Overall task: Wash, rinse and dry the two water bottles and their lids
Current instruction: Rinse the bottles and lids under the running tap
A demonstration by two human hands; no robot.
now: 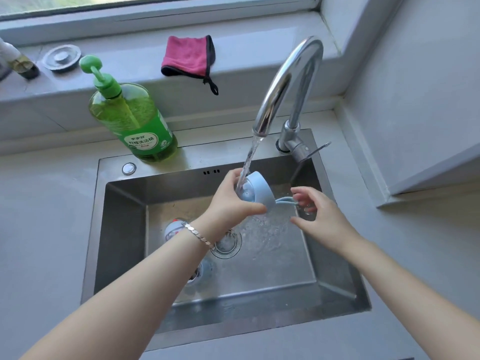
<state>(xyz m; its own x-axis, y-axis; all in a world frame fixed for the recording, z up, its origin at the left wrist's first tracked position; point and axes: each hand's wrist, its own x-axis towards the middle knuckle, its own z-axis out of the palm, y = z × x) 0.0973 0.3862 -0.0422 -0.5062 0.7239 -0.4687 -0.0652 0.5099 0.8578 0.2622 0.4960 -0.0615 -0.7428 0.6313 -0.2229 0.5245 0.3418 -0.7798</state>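
Lid (255, 189), blue, clasped in left hand (231, 201); right hand (319, 216) loosely open beside its strap (284, 200).

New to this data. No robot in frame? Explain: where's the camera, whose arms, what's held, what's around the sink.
No robot here: a person works with bare hands. The single picture comes from a wide-angle camera worn on their head, looking forward and down. The left hand grips a blue lid under water running from the faucet. The right hand has its fingers at the lid's strap; whether it pinches the strap is unclear. In the sink, partly hidden by the left forearm, lies what looks like a bottle. A green soap bottle stands behind the basin, and a pink cloth lies on the sill.
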